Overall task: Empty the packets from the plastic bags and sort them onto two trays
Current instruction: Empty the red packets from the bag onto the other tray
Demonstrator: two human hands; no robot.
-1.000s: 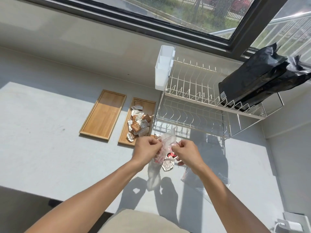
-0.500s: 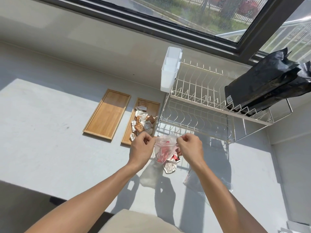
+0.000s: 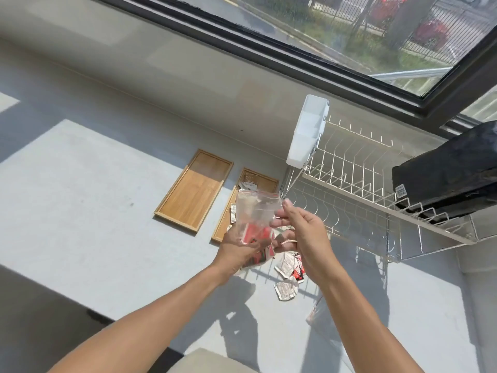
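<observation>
A clear zip bag [image 3: 255, 211] with red and white packets inside is held upright above the counter. My left hand [image 3: 238, 249] grips its lower part from underneath. My right hand [image 3: 301, 232] pinches the bag's right top edge with its fingertips. Behind the bag lie two wooden trays: the left tray [image 3: 195, 191] is bare, and the right tray [image 3: 265, 180] holds several brown and white packets, mostly hidden by the bag. Loose red and silver packets [image 3: 289, 273] lie on the counter under my right wrist.
A white wire dish rack [image 3: 357, 184] with a white plastic caddy [image 3: 306, 133] stands at the right, carrying a black bag [image 3: 451, 173]. Another clear plastic bag [image 3: 318, 316] lies flat beside my right forearm. A window runs along the back wall.
The bag has been lifted and turned upright. My left hand shifted from its top edge to its bottom, while my right hand stayed at the top edge. The view moved closer.
</observation>
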